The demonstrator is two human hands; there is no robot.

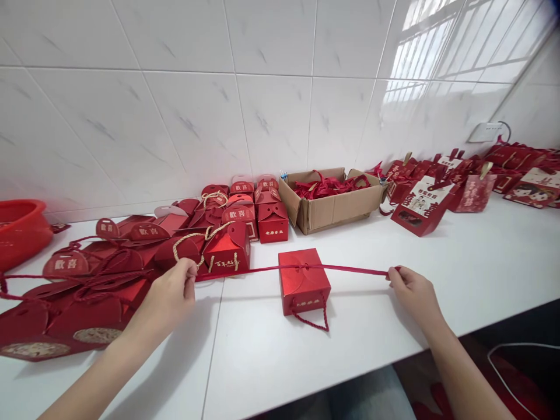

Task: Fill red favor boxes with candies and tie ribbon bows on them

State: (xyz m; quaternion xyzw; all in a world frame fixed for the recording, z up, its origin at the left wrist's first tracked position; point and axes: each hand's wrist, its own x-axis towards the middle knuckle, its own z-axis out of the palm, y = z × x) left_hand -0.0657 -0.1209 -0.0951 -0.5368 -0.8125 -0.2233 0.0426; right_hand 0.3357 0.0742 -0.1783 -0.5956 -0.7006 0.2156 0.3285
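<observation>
A small red gift box [306, 286] sits on the white table in front of me, its flaps folded together on top. A dark red ribbon [359, 269] runs across its top at the flap holes and is stretched out to both sides. My left hand [177, 286] pinches the ribbon's left end, close to the box with gold cord handles. At the right, my right hand [411, 289] pinches the other end, above the table. A twisted red cord [312, 322] hangs in a loop from the box's near side.
Many red gift boxes [144, 233] crowd the table's left and back. A cardboard box [341, 211] of red ribbons stands by the tiled wall. Upright red bags [424, 204] fill the back right. An orange-red basin [20, 230] is at the far left.
</observation>
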